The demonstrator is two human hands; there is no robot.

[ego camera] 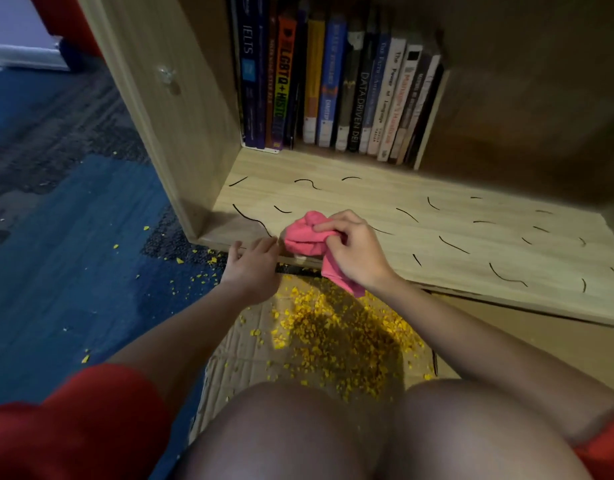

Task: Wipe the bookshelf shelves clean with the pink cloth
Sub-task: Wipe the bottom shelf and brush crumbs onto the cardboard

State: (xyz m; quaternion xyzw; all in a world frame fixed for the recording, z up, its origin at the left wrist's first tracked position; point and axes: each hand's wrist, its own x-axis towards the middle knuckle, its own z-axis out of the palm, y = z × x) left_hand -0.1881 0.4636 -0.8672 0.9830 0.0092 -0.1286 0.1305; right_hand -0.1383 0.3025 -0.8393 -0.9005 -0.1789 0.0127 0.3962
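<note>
The wooden bookshelf's bottom shelf (350, 202) carries several black squiggly marks across its surface. My right hand (354, 247) grips a bunched pink cloth (303, 237) at the shelf's front edge, with a tail of the cloth hanging over the edge. My left hand (251, 263) lies just left of the cloth, its straight fingers touching the shelf's front edge.
A row of upright books (333, 84) fills the back left of the shelf against a wooden divider (431, 119). Yellow crumbs (336, 327) are scattered on flattened cardboard (229, 368) below the shelf and onto the blue carpet (73, 254). My knees fill the foreground.
</note>
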